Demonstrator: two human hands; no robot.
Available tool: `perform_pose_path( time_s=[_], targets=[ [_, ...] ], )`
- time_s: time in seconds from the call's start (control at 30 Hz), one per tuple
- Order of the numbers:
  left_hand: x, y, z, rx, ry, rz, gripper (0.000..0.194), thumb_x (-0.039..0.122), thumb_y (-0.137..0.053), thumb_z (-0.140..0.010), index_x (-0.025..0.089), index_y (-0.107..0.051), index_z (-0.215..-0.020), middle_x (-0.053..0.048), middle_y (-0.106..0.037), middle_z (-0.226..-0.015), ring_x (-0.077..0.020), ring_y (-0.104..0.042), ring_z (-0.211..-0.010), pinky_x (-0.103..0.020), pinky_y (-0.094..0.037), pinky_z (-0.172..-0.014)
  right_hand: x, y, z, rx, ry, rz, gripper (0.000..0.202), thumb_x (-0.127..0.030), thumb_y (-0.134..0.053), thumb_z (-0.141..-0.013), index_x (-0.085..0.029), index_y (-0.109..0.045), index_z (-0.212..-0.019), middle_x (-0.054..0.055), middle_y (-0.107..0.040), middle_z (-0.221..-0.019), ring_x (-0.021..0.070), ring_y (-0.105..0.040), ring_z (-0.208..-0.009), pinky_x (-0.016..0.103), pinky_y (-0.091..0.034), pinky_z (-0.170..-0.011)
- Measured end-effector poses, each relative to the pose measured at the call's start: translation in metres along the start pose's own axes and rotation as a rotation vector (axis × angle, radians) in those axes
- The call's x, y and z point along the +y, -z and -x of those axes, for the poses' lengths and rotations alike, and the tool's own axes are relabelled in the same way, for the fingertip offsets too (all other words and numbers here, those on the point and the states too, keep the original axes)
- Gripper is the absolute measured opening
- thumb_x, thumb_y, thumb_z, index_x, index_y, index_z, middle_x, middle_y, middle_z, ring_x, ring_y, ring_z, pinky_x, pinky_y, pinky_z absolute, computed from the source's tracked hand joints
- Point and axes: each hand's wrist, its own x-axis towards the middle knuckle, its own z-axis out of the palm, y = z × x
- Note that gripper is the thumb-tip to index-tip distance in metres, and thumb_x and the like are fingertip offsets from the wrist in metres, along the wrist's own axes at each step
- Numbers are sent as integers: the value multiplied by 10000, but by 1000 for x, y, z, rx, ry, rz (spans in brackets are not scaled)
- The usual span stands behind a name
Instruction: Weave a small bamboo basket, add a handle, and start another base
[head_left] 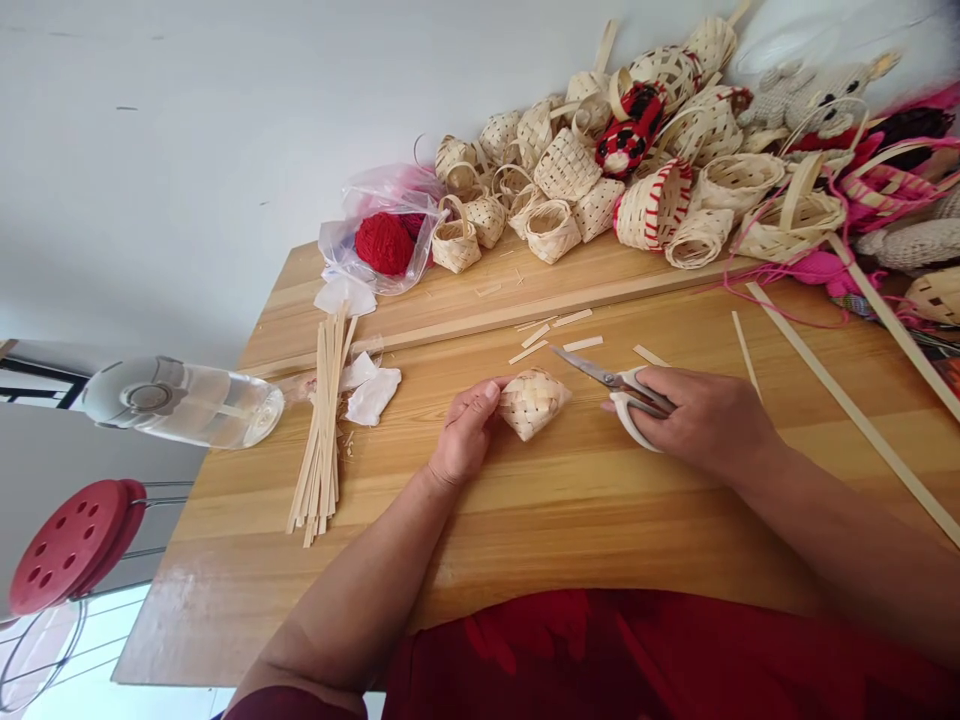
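Note:
Near the middle of the wooden table, my left hand (pixel 466 432) grips the left side of a small woven basket (pixel 533 402), thumb on top, the other fingers mostly hidden. To its right, my right hand (pixel 701 415) is closed round the white handles of a pair of scissors (pixel 626 390). The blades point left, toward the upper right of the basket, and look slightly parted. Short cut strips (pixel 583 343) lie on the table just beyond the basket and blades.
Many woven baskets (pixel 566 165) are piled at the back right. A bundle of long strips (pixel 322 430), white tissue (pixel 373 396) and a clear bottle (pixel 225 405) are at the left. Red yarn (pixel 384 244) sits in a plastic bag behind. Long strips (pixel 855 410) cross the right side.

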Motion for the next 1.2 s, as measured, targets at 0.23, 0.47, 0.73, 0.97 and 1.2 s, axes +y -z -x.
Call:
perform_pose_path(
  time_s=[0.23,0.47,0.73,0.97,1.2],
  targets=[
    [5,-5,-2,-107,-34,-10,564,364,-818,-812,210,-697,-1341,-100,-731,-1347,-284,-626,-1340,-389,-442,-1161,0,3,0,61,-8,-32,334,-460,-668,-918,-228,-585,-693,19,-677,-644,186,-605,-588,298,-340,-564],
    [7,-7,2,-139,-65,-86,433,425,-770,-900,177,-705,-1248,-114,-775,-1200,-217,-727,-1077,-331,-526,-1016,-7,12,-4,38,142,-38,304,-514,-686,-893,-214,-663,-853,58,-732,-777,246,-664,-701,359,-415,-681],
    [12,-5,9,-60,-186,-398,375,485,-701,-938,176,-782,-1134,-97,-779,-1025,-209,-673,-903,-314,-517,-867,-3,18,-6,18,155,-5,337,-541,-681,-890,-207,-703,-927,93,-750,-840,280,-672,-750,382,-395,-697],
    [20,-12,16,-27,-192,-489,385,518,-642,-964,177,-811,-1021,-80,-765,-903,-202,-620,-804,-307,-467,-789,-3,21,-7,-81,191,-7,258,-484,-665,-895,-232,-705,-858,58,-731,-770,252,-655,-715,375,-365,-704],
    [20,-14,15,-44,-132,-444,402,540,-651,-952,167,-734,-826,-3,-582,-630,-133,-462,-599,-276,-374,-629,-7,18,-6,-150,160,-54,251,-474,-657,-909,-241,-689,-822,46,-741,-769,236,-646,-700,361,-366,-708]
  ],
)
